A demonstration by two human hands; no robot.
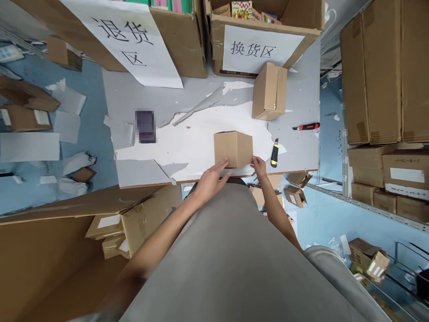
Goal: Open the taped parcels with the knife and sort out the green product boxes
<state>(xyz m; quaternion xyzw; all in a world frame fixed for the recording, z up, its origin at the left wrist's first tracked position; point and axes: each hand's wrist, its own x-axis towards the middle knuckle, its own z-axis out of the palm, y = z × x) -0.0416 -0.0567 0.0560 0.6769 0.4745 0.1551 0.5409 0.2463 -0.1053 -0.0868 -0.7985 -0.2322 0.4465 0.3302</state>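
Box of plain brown cardboard (225, 146), small and nearly cubic, sits on the worn grey-and-white tabletop (197, 138), toward five o'clock from its middle, close to the person's edge. The left hand (211, 181) lies at the box's seven o'clock, fingers extended against the near side and thumb spread away from them. The right hand (259, 167) is at four o'clock, fingers curled in narrowly by the near corner; whether they pinch the cardboard cannot be told.

The walls look stiff and dry, so the box should grip well and probably feel light, though its contents are hidden. Opposite side walls, low down, seem the best hold; hard pressure mid-panel could dent it, and corners should bear more.

At one o'clock from it stands a taller brown cardboard carton (269, 91); at three, a yellow-and-black utility knife (275, 153); farther out, between two and three, a red-and-black utility knife (306, 127).
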